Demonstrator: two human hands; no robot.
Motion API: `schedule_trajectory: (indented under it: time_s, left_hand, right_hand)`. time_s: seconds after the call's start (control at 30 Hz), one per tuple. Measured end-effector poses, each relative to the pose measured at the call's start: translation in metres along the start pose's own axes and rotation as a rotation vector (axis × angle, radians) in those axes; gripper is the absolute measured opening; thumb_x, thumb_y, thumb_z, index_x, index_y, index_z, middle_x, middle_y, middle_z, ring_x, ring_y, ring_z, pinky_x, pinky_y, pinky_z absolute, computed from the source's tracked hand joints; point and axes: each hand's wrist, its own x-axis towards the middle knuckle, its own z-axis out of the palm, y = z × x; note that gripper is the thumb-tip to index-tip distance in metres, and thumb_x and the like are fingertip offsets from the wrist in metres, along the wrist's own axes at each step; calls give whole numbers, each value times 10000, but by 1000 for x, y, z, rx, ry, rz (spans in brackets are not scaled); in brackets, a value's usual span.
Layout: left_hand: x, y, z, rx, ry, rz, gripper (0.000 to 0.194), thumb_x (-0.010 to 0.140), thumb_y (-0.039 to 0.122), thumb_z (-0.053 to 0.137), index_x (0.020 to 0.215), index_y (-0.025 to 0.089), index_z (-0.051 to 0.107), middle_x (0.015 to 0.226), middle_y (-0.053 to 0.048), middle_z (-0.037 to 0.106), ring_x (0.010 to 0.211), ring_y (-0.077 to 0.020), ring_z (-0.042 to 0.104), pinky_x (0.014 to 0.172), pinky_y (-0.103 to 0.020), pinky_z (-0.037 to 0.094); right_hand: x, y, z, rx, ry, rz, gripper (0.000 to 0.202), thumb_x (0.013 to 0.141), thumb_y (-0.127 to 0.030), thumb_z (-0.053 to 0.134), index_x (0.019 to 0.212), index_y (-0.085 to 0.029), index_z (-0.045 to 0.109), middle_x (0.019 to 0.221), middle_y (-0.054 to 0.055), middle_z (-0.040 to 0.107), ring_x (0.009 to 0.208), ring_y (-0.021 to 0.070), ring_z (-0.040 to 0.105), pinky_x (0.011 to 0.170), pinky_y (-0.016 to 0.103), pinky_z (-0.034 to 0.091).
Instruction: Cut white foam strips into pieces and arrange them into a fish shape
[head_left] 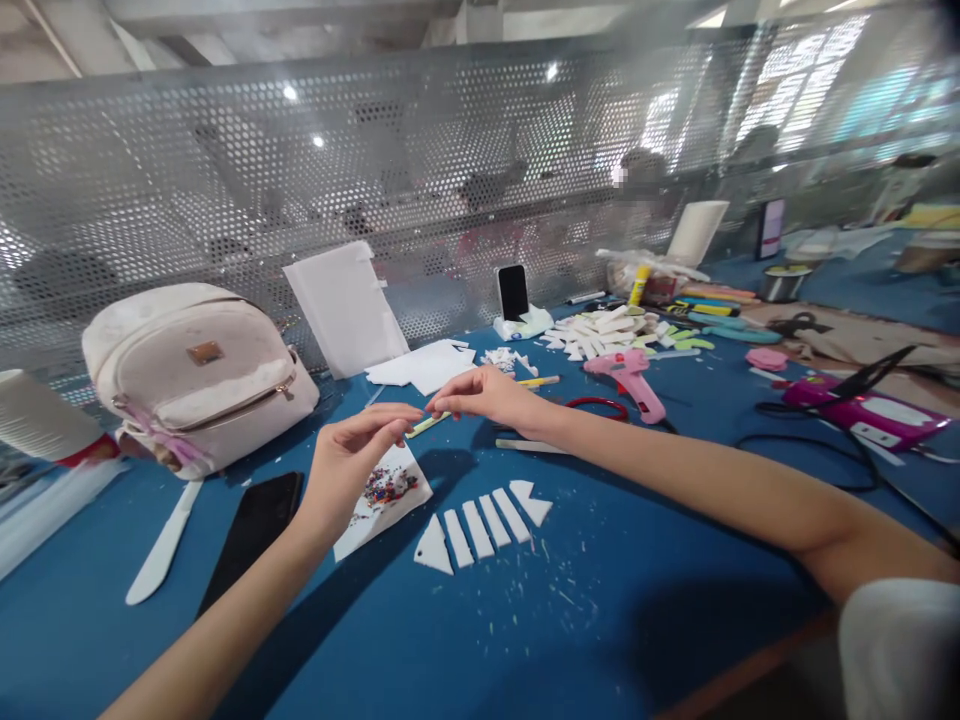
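Blue felt covers the desk [465, 640] under my two bare arms, and both hands meet above it, fingertips almost touching. My left hand [352, 465] is pinched, thumb against forefinger, and my right hand [487, 397] is pinched the same way just to its right; whatever sits between those tips is too small for me to make out, so I can only say each grip is closed on something tiny or on nothing. Straight below the left hand, touching the desk, lies a white paper sheet scattered with small multicoloured beads [384, 492]; the left hand is plainly the nearer one to it, the right hanging a little farther back and to the right. A thin yellow-green stick [426, 425] lies on the desk beneath the two pinches, its long axis running left-low to right-high; part of it is hidden by my fingers. Nearer me sits a row of white foam strips laid out like a fish skeleton [484, 520], slanting the same way. A cream leather backpack [196, 372] stands well to the left, a black phone lying flat [255, 530] beside the paper, a pink glue gun [634, 380] beyond my right wrist. The mesh screen behind blurs everything past it.
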Motion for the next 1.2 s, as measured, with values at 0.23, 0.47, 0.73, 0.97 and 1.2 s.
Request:
schedule_trajectory:
  time_s: [0.23, 0.47, 0.73, 0.97, 1.2]
  left_hand:
    - [-2, -9, 0, -109, 3, -192, 321, 953, 450, 640, 1021, 143, 699, 878, -23, 713, 733, -124, 643, 773, -318, 546]
    - [-3, -22, 2, -64, -124, -306, 282, 951, 417, 652, 988, 139, 677, 895, -21, 687, 760, -133, 643, 741, -312, 551]
    - [-5, -21, 6, -29, -193, -333, 302, 961, 443, 628, 963, 144, 672, 882, -20, 675, 779, -138, 642, 756, -320, 550]
    - [-5, -20, 8, -7, -232, -330, 312, 964, 447, 625, 958, 139, 674, 832, -10, 672, 718, -125, 631, 734, -310, 550]
    - [-4, -21, 7, -44, -210, -338, 250, 953, 390, 655, 958, 141, 675, 861, -10, 687, 735, -124, 645, 735, -306, 563]
  right_hand:
    - [-1, -2, 3, -13, -29, -6, 72, 801, -234, 765, 831, -188, 811, 805, 33, 777, 769, 139, 672, 727, 260, 506]
    - [-4, -2, 5, -2, -29, -16, 162, 847, -331, 742, 905, -197, 812, 890, 46, 785, 735, 118, 638, 651, 236, 472]
    - [-5, -4, 5, -47, -5, -32, 171, 829, -331, 759, 903, -188, 818, 856, 52, 775, 698, 118, 588, 612, 245, 414]
    - [-5, -2, 3, -22, -12, -34, 197, 837, -365, 754, 913, -194, 813, 885, 51, 771, 699, 116, 575, 589, 237, 398]
    - [-6, -4, 8, 34, -86, -22, 134, 834, -304, 750, 858, -177, 783, 782, 16, 732, 690, 106, 592, 600, 223, 421]
